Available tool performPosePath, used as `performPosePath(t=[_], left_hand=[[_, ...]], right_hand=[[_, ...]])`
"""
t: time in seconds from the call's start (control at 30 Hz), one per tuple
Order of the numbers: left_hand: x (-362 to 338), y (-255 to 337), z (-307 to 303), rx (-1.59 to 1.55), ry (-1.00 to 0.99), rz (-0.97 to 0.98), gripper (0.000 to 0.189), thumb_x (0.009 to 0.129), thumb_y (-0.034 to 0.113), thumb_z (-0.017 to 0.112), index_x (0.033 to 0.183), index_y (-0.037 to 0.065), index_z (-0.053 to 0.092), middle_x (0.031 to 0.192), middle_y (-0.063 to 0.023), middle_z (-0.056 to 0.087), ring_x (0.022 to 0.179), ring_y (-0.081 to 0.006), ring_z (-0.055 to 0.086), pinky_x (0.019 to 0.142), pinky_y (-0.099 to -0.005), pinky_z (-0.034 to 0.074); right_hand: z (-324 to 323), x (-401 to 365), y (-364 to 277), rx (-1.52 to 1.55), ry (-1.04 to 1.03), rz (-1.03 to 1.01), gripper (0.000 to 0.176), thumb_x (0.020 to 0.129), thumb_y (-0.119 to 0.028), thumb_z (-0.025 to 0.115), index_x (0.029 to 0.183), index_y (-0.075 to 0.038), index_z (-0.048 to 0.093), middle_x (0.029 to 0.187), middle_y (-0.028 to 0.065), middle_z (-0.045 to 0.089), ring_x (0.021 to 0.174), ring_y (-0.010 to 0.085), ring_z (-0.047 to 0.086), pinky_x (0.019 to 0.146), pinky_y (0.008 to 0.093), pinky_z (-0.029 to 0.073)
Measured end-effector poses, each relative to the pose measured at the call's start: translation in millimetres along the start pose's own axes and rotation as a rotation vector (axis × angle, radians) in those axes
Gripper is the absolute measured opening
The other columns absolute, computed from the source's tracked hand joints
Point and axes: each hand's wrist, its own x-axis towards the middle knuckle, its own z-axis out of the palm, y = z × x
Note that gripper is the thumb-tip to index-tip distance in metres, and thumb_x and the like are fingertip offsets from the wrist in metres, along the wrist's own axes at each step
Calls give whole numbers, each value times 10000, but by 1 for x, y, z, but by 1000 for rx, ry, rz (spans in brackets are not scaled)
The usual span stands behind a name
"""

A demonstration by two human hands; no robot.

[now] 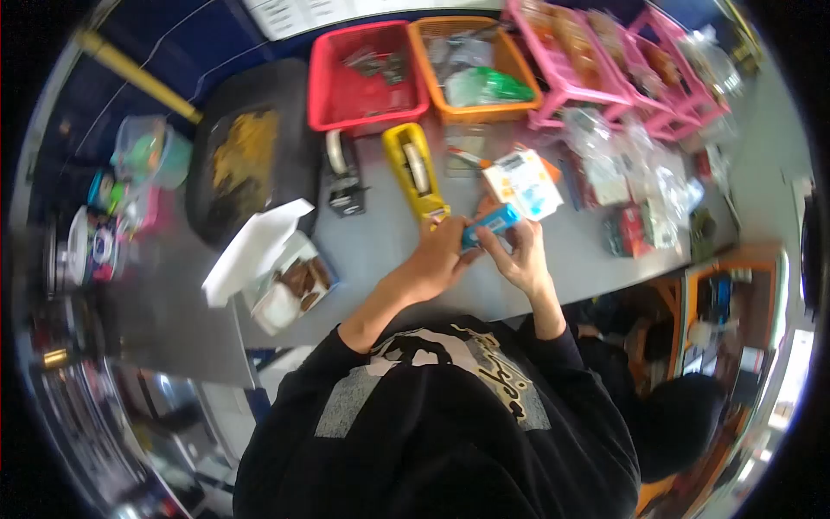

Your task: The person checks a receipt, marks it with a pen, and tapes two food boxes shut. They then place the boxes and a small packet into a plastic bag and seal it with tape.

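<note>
Both my hands hold a small blue packet (489,224) over the grey table (389,242). My left hand (443,253) grips its lower end and my right hand (522,255) pinches the other end from the right. Just beyond the packet lies a white box with blue and orange print (523,182). A yellow tape dispenser (415,169) lies to the upper left of my hands, close to my left hand's fingers.
A black tape dispenser (344,177) lies left of the yellow one. Red (367,80), orange (471,69) and pink baskets (605,60) line the far edge. An open white box with brown pieces (285,277) sits at left. Clear bags and packets (640,190) crowd the right side.
</note>
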Motion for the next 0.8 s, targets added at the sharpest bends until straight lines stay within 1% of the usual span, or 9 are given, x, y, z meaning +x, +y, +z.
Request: performPosePath(t=[0.13, 0.2, 0.27, 0.37, 0.47, 0.57, 0.63, 0.77, 0.8], left_hand=[[-45, -11, -55, 59, 286, -129, 871, 769, 242, 741, 1408, -31, 217, 1391, -224, 344, 1274, -372, 362, 1058, -436, 292], [-76, -27, -94, 253, 618, -203, 732, 791, 165, 694, 1360, -55, 289, 1332, -237, 399, 1221, -394, 400, 1029, -466, 299], [-120, -44, -134, 400, 875, -342, 618, 841, 167, 638, 1351, -14, 340, 1320, -222, 417, 1230, -376, 387, 1043, -461, 290], [-194, -52, -182, 864, 825, -644, 523, 870, 227, 601, 1308, 20, 405, 1307, -190, 440, 1211, -383, 399, 1019, -461, 310], [-258, -92, -187, 791, 750, -851, 391, 862, 222, 613, 1175, 11, 514, 1144, -175, 542, 1082, -352, 500, 925, -422, 389], [-274, -107, -185, 615, 739, -862, 274, 857, 215, 622, 1015, -6, 588, 934, -156, 610, 895, -321, 578, 779, -391, 447], [-273, -111, -182, 622, 781, -780, 244, 855, 210, 624, 943, -16, 606, 840, -148, 623, 795, -312, 601, 696, -381, 464], [-253, -131, -152, 320, 1041, -821, 203, 894, 168, 534, 928, -25, 588, 801, -178, 610, 681, -327, 573, 607, -384, 441], [-245, -137, -142, 278, 1210, -729, 217, 920, 168, 480, 900, -35, 556, 752, -186, 589, 631, -329, 540, 593, -390, 430]], right_hand=[[25, -10, 12, -307, -129, 218, 217, 806, -153, 699, 797, 7, 553, 592, 97, 570, 490, 142, 520, 453, 289, 388], [38, -23, 31, -371, -198, 199, 237, 811, -186, 697, 822, 3, 554, 590, 108, 566, 487, 184, 536, 460, 311, 407], [50, -32, 42, -815, -193, 225, 284, 831, -245, 675, 924, -10, 549, 598, 122, 570, 513, 310, 559, 507, 387, 451], [81, -2, -21, -625, -292, 237, 371, 836, -291, 666, 1028, -6, 527, 704, 148, 610, 655, 382, 592, 610, 446, 478], [152, 45, -39, -444, -205, -465, 396, 797, -201, 671, 1119, -15, 534, 883, 180, 619, 843, 364, 592, 700, 441, 479], [232, 83, -14, -360, -236, -709, 443, 779, -156, 665, 1177, -23, 521, 947, 191, 612, 801, 378, 589, 706, 430, 489], [271, 86, 12, -282, -569, -534, 436, 769, -86, 648, 1175, -3, 512, 993, 209, 605, 806, 380, 589, 724, 416, 504], [289, 63, -5, -8, -562, -517, 364, 817, -18, 593, 1162, 20, 482, 1004, 203, 595, 776, 328, 640, 685, 367, 520], [294, 53, -13, 230, -635, -111, 317, 843, -18, 570, 1138, 28, 463, 937, 177, 605, 731, 271, 642, 634, 337, 520]])
